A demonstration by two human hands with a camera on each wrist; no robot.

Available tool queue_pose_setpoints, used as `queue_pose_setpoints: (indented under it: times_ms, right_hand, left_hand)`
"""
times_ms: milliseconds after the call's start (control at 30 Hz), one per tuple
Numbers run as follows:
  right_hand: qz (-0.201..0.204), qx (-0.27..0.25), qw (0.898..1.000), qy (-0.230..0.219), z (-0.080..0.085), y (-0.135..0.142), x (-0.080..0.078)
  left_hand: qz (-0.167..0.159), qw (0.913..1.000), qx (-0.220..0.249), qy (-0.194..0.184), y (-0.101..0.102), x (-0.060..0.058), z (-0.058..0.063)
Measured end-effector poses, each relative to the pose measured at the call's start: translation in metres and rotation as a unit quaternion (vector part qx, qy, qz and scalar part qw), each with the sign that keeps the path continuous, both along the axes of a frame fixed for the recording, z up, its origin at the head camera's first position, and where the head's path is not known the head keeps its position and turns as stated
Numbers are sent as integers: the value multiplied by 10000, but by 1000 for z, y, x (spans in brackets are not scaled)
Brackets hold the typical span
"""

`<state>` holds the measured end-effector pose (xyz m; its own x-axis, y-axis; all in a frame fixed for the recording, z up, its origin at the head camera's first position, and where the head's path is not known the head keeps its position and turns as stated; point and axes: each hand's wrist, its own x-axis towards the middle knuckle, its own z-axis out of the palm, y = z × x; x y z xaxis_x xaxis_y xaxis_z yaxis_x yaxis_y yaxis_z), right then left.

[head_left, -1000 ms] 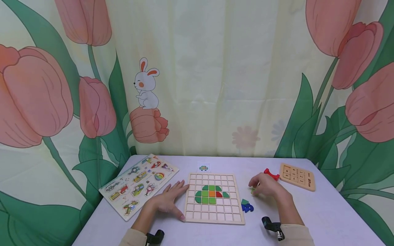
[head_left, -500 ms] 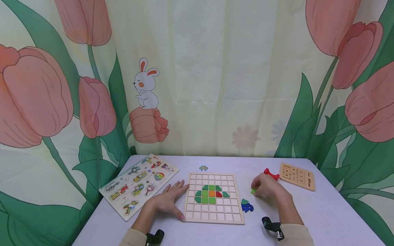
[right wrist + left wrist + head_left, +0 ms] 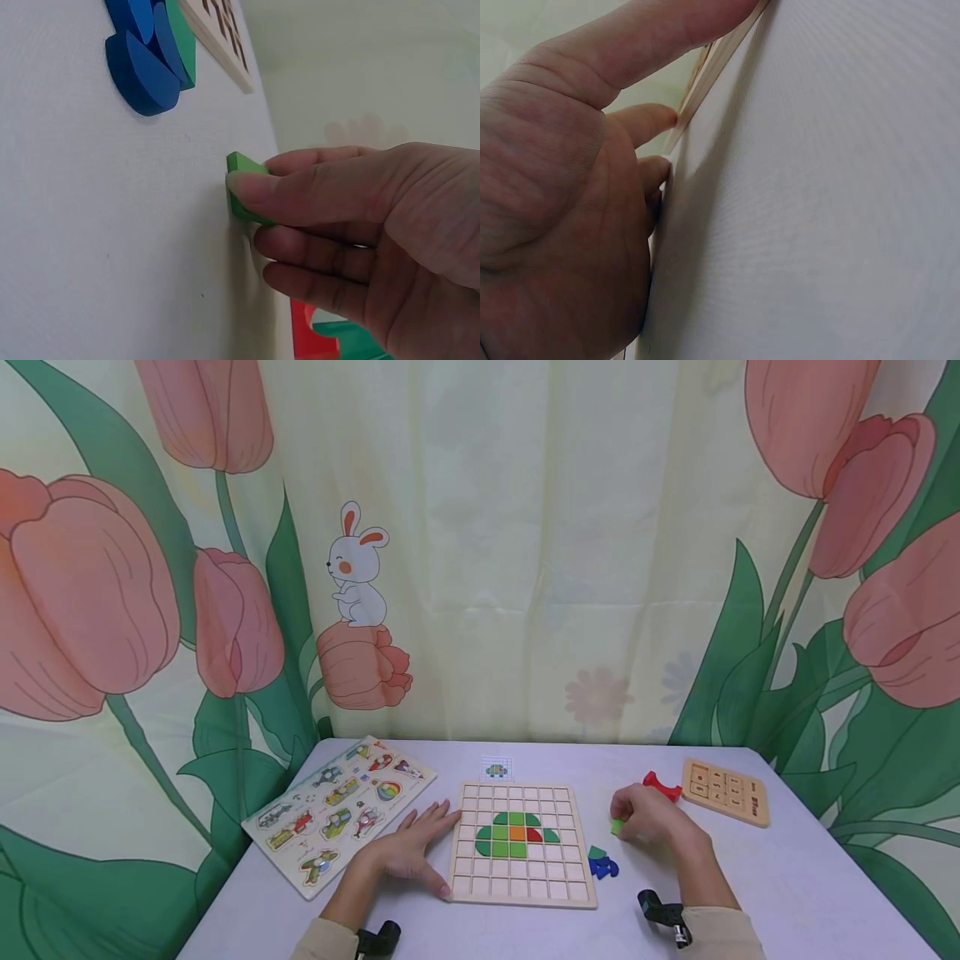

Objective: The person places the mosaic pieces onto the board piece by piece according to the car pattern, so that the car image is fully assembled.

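Observation:
My right hand (image 3: 652, 814) pinches a light green square block (image 3: 244, 165) between thumb and fingers, close over the table to the right of the grid board. The wooden grid board (image 3: 517, 889) lies flat in the middle of the table. Set in its squares are green pieces (image 3: 498, 847), an orange square (image 3: 517, 832) and a red piece (image 3: 533, 834). With fingers spread, my left hand (image 3: 411, 853) steadies the board's left edge, thumb at the near corner. In the left wrist view, the thumb and fingertips touch the board's side.
Blue pieces (image 3: 602, 867) and a darker green piece (image 3: 597, 852) lie beside the board's right edge. A small pattern card (image 3: 497, 767) lies behind it. Red pieces (image 3: 662, 786) and a wooden number board (image 3: 724, 791) sit back right, and a picture puzzle board (image 3: 337, 810) at left.
My right hand has shifted slightly right, its fingers closing on the light green block, which shows more plainly now. The left hand and the board stay put.

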<state>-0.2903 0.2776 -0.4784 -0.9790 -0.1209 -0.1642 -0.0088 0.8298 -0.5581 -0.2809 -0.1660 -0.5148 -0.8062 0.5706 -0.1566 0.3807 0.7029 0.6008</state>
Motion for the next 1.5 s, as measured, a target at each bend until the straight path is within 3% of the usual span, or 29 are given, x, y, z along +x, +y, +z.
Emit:
queue_pose_setpoints:
  times_ms: [767, 1167, 1500]
  right_hand:
    - [132, -464, 9988, 49, 5, -8, 2]
    - [447, -737, 9946, 585, 5, -13, -2]
    - [644, -1238, 9884, 595, 9, -26, -2]
  left_hand:
    - [65, 9999, -68, -50, -1, -1, -3]
    - [-1, 10000, -85, 37, 0, 0, 0]
    - [-7, 10000, -64, 25, -1, -1, 0]
